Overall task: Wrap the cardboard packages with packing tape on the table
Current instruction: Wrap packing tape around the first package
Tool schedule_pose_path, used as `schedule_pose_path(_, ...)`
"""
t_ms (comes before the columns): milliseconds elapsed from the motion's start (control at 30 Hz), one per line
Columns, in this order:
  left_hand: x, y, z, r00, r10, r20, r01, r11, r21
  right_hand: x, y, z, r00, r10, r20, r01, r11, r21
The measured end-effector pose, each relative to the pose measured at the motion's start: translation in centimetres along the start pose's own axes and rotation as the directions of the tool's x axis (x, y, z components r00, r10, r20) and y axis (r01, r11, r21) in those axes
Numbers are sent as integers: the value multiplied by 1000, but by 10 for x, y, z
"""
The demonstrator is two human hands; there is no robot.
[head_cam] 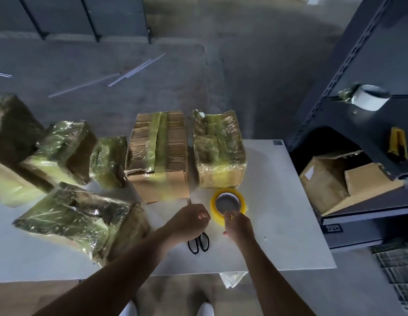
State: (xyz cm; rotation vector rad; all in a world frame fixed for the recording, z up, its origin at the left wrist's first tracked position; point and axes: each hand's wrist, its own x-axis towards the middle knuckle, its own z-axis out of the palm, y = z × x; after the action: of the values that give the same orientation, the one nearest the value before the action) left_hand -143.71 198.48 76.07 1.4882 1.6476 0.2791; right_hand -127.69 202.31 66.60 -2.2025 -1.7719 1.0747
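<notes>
I see the right hand (238, 225) pinching the near rim of the yellow tape roll (228, 202) on the worktop (278, 201). The left hand (189, 218) is just beside it, fingers curled; I cannot tell if it holds anything. 1 part-taped cardboard box (159, 156) stands just beyond it.

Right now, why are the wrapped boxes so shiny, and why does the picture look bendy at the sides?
In the head view, light glints off the clear tape on the wrapped packages; the wide lens bends the shelf rack so it leans; the far-left package is smeared; the table is brightest by the tape roll.
</notes>
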Motion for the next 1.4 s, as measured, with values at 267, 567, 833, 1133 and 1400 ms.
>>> schedule_pose_path(267,11,19,2,975,34,-221,-35,999,3,-31,22,-8,989,-99,-112,113,986,123)
schedule_pose_path(567,27,14,-38,991,-87,-98,93,994,50,-42,8,-27,794,-479,-376,487,870,-80)
schedule_pose_path(833,-19,-3,-84,936,173,-308,-220,968,-123,-48,-55,-58,796,-397,-457,571,741,352)
schedule_pose_path(1133,-86,-52,-149,903,117,-414,-337,792,-510,-69,-151,-53,660,-743,-112,656,497,569)
schedule_pose_path(1400,-120,-94,-211,873,-104,-477,-189,829,-527,-95,-221,-14,629,-768,-120,741,546,391)
